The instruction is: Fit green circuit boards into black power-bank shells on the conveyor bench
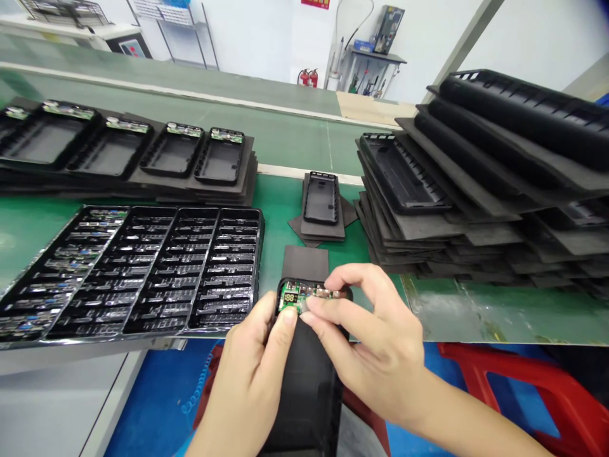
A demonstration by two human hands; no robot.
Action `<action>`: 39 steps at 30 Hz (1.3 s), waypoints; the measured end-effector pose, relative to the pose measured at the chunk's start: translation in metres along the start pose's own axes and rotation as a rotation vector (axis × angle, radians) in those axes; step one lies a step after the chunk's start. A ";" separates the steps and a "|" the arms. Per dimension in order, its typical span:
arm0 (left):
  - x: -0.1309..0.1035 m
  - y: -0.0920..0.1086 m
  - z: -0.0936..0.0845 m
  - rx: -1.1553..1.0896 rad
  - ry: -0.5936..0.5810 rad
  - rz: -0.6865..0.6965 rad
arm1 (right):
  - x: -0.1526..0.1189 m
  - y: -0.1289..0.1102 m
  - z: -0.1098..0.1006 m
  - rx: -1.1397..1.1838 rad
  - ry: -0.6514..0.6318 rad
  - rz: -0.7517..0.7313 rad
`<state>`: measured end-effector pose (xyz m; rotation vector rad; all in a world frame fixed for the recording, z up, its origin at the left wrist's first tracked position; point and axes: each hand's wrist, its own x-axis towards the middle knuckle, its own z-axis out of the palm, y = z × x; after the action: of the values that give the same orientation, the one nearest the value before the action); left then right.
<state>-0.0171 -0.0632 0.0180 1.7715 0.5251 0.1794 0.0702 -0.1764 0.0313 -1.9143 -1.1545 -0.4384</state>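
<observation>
Presently, viewing through the head camera, I find the black casing (307,387) directly in front of me, its upper end above the near edge of the green worktable (280,197) and its lower end extending toward my lap. My left hand (254,355) is closed around the casing's left side, thumb lying at the circuit board (288,304) beside a small digit display (290,298). My right hand (378,336) has its fingertips drawn narrowly together over the same board; I cannot tell whether they pinch a separate part, as they cover much of the board's right portion.

Surroundings noted: a divided black tray (261,254) lies left of the hands, small boards (31,322) filling its leftmost column. Behind the tray, a row of casings (219,158) rests on dark sheets (248,168). Straight ahead, a second casing (322,200) sits on a short pile of sheets, near a flat dark sheet (306,261) partly hidden by the work. To the right, a tall, uneven stack of sheets and casings (404,171) blocks that side. Below it stands a red stool (561,393).
</observation>
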 end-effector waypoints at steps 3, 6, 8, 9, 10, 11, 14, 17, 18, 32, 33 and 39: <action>0.002 -0.001 0.000 -0.004 0.010 0.034 | -0.002 0.001 0.003 0.008 0.007 -0.016; 0.002 -0.001 0.001 -0.003 0.030 0.048 | -0.003 0.002 0.005 0.015 0.021 -0.020; 0.003 -0.001 0.002 -0.004 0.039 0.054 | -0.003 0.003 0.005 0.029 0.009 -0.022; 0.003 0.000 0.002 -0.006 0.039 0.058 | -0.003 0.004 0.005 0.044 0.000 -0.023; 0.004 0.000 0.002 -0.007 0.038 0.060 | -0.004 0.005 0.004 0.066 -0.011 -0.020; 0.004 0.000 0.002 -0.010 0.039 0.064 | -0.004 0.007 0.004 0.098 -0.024 -0.009; 0.005 -0.001 0.001 -0.026 0.030 0.043 | -0.006 0.010 0.004 0.242 -0.006 0.110; 0.006 -0.006 0.000 -0.081 0.029 -0.015 | -0.011 0.010 0.007 0.422 0.063 0.397; 0.007 -0.008 0.000 -0.096 0.034 -0.033 | -0.013 0.009 0.008 0.497 0.063 0.509; -0.005 -0.018 0.007 0.117 0.232 0.059 | -0.015 -0.006 0.027 1.104 0.224 0.972; -0.005 -0.019 0.007 0.121 0.238 0.061 | -0.015 -0.005 0.028 1.111 0.226 0.973; -0.005 -0.021 0.007 0.087 0.259 0.006 | -0.014 -0.007 0.032 1.151 0.230 0.987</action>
<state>-0.0241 -0.0678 -0.0028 1.8459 0.7230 0.3991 0.0535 -0.1573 0.0063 -1.1036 -0.0810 0.4700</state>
